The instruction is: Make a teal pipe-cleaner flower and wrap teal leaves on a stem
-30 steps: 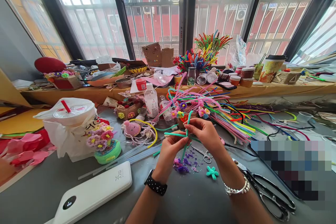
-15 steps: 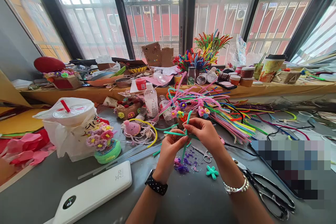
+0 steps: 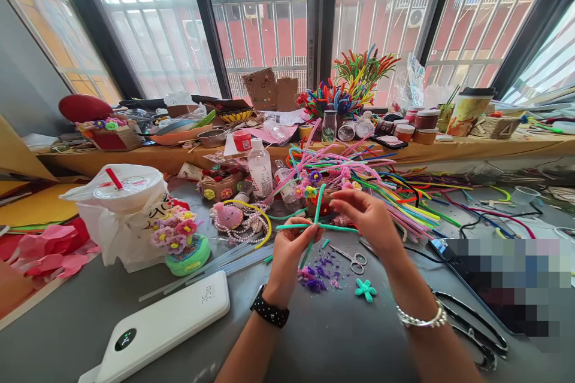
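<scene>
My left hand [image 3: 288, 256] pinches teal pipe cleaners [image 3: 318, 208] where they cross, one upright and slightly tilted, the other lying sideways. Just right of the crossing is my right hand [image 3: 372, 222], raised, its fingers loosely bent and apart with nothing visible in them. Below the hands, a small teal pipe-cleaner flower [image 3: 365, 290] lies on the grey table [image 3: 314, 341]. Small scissors [image 3: 357, 263] rest between the flower and the crossed stems. Purple and pink fluff clippings [image 3: 317, 278] are scattered beside my left hand.
A white power bank [image 3: 166, 326] and a bagged drink cup [image 3: 128, 209] stand on the left, near a flower pot ornament [image 3: 187, 254]. Loose pipe cleaners [image 3: 404, 206] pile up behind my hands. Large black-handled scissors [image 3: 480, 317] and a dark-edged device [image 3: 489, 299] lie right.
My right hand has let go of the teal pipe cleaners and moved right. My left hand keeps its pinch at the crossing, and more of the sideways stem shows. The view has shifted slightly.
</scene>
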Demonstrator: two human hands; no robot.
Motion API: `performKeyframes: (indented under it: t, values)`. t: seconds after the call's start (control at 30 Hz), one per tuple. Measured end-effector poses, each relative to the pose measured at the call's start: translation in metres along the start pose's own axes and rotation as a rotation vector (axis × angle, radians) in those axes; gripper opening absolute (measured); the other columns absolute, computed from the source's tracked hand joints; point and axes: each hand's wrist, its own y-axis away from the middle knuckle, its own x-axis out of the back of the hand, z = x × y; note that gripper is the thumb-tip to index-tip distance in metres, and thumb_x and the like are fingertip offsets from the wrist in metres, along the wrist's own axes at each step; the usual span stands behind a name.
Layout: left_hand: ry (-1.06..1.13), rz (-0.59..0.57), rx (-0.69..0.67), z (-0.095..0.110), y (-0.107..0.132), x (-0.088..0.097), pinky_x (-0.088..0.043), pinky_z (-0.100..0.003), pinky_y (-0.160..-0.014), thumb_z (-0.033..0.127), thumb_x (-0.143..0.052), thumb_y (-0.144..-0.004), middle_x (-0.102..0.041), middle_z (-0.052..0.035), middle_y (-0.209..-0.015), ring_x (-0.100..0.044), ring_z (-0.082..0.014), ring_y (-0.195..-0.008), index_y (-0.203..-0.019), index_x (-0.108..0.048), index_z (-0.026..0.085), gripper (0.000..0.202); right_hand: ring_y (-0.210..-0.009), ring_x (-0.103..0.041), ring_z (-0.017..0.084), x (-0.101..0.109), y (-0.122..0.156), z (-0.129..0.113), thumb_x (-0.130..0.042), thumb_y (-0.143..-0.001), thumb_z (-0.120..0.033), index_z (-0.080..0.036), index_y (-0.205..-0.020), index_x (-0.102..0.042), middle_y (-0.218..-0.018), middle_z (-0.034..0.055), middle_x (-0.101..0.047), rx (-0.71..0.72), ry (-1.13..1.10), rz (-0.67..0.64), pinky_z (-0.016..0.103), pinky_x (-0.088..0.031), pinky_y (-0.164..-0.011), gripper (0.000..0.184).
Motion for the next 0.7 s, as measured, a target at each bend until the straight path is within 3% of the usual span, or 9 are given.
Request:
performKeyframes:
  t: [0.1,0.27,0.4,0.57,0.7]
  values:
    - [0.008,0.022,0.01,0.001,0.0,0.001,-0.046,-0.019,-0.062,0.018,-0.07,-0.061,-0.065,0.0016,-0.061,-0.061,-0.0089,-0.06,-0.07,-0.054,0.015,0.018,-0.069,-0.062,0.017,0.011,0.008,-0.012,-0.06,-0.072,-0.032,-0.017,-0.084,-0.063,-0.079,0.005,-0.067,0.134,0.189,0.103,0.027,-0.05,-0.059,0.02]
    - [0.03,0.018,-0.024,0.001,0.0,0.0,-0.046,-0.019,-0.06,0.018,-0.07,-0.06,-0.064,0.0023,-0.059,-0.06,-0.0085,-0.057,-0.073,-0.053,0.015,0.022,-0.088,-0.059,0.019,-0.006,0.023,-0.016,-0.053,-0.078,-0.021,-0.02,-0.094,-0.064,-0.092,0.0057,-0.065,0.379,0.497,-0.104,0.032,-0.046,-0.077,0.019]
    - [0.079,0.024,-0.055,0.0,-0.002,0.002,-0.044,-0.015,-0.055,0.016,-0.069,-0.061,-0.065,0.0037,-0.06,-0.059,-0.0063,-0.056,-0.082,-0.05,0.016,0.029,-0.094,-0.057,0.021,-0.019,0.024,-0.005,-0.053,-0.078,-0.024,-0.021,-0.106,-0.059,-0.1,0.0068,-0.064,0.413,0.643,-0.162,0.036,-0.045,-0.081,0.028]
    - [0.062,0.003,-0.116,0.001,-0.002,0.004,-0.045,-0.018,-0.059,0.014,-0.07,-0.061,-0.067,0.0018,-0.067,-0.062,-0.0104,-0.062,-0.087,-0.047,0.017,0.036,-0.097,-0.055,0.021,-0.017,0.021,0.003,-0.057,-0.075,-0.024,-0.02,-0.111,-0.055,-0.105,0.0071,-0.061,0.414,0.633,-0.232,0.034,-0.045,-0.084,0.037]
    - [0.03,0.057,-0.156,0.003,0.0,0.001,-0.046,-0.021,-0.062,0.015,-0.071,-0.059,-0.067,0.0022,-0.069,-0.063,-0.012,-0.063,-0.086,-0.045,0.018,0.037,-0.098,-0.054,0.021,-0.019,0.021,0.004,-0.061,-0.073,-0.027,-0.02,-0.112,-0.054,-0.105,0.0076,-0.06,0.399,0.592,-0.243,0.036,-0.044,-0.085,0.041]
